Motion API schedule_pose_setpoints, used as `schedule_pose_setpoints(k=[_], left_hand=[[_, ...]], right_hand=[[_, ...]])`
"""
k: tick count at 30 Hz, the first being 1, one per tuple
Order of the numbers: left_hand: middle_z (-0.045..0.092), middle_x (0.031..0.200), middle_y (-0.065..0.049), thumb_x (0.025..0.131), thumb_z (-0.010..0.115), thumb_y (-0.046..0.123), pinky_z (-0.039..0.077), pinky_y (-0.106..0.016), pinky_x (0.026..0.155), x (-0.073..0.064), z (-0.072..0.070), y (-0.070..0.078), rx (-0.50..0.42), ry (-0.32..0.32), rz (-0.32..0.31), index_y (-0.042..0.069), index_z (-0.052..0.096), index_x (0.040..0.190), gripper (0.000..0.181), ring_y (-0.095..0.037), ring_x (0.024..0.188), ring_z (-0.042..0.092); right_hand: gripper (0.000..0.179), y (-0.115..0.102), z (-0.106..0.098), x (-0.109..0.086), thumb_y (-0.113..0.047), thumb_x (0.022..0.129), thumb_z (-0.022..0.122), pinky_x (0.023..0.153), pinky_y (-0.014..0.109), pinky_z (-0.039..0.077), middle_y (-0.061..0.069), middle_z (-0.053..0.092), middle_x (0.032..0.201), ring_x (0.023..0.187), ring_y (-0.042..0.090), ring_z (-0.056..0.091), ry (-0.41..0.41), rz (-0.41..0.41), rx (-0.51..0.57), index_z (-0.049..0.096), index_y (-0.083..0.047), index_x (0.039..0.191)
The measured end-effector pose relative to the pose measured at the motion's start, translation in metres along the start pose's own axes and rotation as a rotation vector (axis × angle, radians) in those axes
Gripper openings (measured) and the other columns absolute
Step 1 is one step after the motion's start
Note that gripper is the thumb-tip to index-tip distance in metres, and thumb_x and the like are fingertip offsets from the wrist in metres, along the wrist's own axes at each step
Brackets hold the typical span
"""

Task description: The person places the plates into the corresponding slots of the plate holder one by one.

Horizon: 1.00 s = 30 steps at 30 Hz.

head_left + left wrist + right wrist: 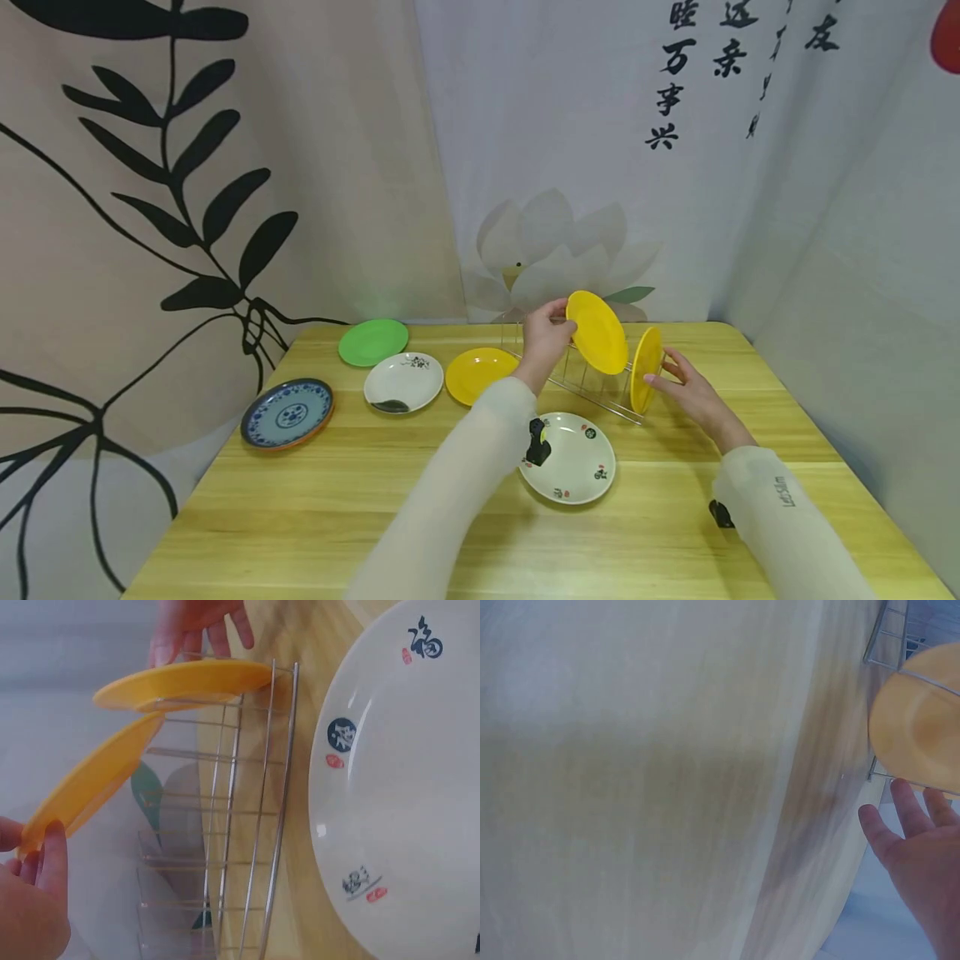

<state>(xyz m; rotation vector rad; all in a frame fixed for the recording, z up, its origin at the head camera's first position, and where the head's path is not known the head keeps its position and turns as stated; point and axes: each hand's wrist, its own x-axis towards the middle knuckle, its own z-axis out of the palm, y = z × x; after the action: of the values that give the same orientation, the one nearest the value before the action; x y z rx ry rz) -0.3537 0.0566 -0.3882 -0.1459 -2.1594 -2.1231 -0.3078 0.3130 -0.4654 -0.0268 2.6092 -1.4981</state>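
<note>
My left hand [546, 335] pinches the edge of a yellow plate [597, 332] between thumb and fingers. That plate is tilted above a wire dish rack [283, 796], its lower edge close to a second yellow plate [646, 367]. The second plate stands on edge in the rack's right end. At its outer side is my right hand [697, 396], fingers spread and fairly straight, fingertips right at the rack's end wire in the right wrist view. A white plate with small printed characters [573, 467] lies in front of the rack, partly behind the left sleeve.
Left of the rack, a yellow plate [474, 374], a white patterned plate [405, 385] and a green plate [373, 342] lie on the wooden table [300, 517]. Farther left sits a blue patterned plate [288, 413] with an orange edge beneath. A printed curtain [360, 167] hangs behind.
</note>
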Motion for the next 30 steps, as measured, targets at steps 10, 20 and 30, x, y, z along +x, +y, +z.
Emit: schedule_pose_setpoints(k=[10,20,30], left_hand=[[0.068,0.105,-0.006,0.090,0.066,-0.003,0.058,-0.026,0.074,0.002,0.017,-0.003,0.099,-0.040,0.032,0.005,0.069,0.122,0.033,-0.013,0.088,0.063],[0.067,0.098,-0.005,0.090,0.069,-0.001,0.059,-0.028,0.073,-0.003,0.031,-0.011,0.054,-0.084,0.035,0.005,0.070,0.118,0.028,-0.012,0.084,0.063],[0.068,0.099,-0.008,0.090,0.068,-0.002,0.058,-0.026,0.070,-0.006,0.023,-0.018,0.058,-0.090,0.021,0.005,0.070,0.118,0.029,-0.012,0.082,0.063]], right_hand=[[0.093,0.001,-0.001,-0.001,-0.050,0.098,0.058,0.108,0.073,0.018,0.026,0.011,0.161,0.143,0.052,0.014,-0.004,-0.002,-0.005,-0.004,-0.020,0.160],[0.094,0.001,-0.001,0.002,-0.054,0.096,0.057,0.109,0.072,0.016,0.025,0.009,0.162,0.143,0.052,0.014,-0.011,0.037,0.002,-0.003,-0.020,0.160],[0.095,-0.004,0.000,-0.004,-0.053,0.097,0.058,0.109,0.072,0.018,0.026,0.011,0.161,0.143,0.052,0.014,-0.007,0.015,-0.004,-0.004,-0.019,0.160]])
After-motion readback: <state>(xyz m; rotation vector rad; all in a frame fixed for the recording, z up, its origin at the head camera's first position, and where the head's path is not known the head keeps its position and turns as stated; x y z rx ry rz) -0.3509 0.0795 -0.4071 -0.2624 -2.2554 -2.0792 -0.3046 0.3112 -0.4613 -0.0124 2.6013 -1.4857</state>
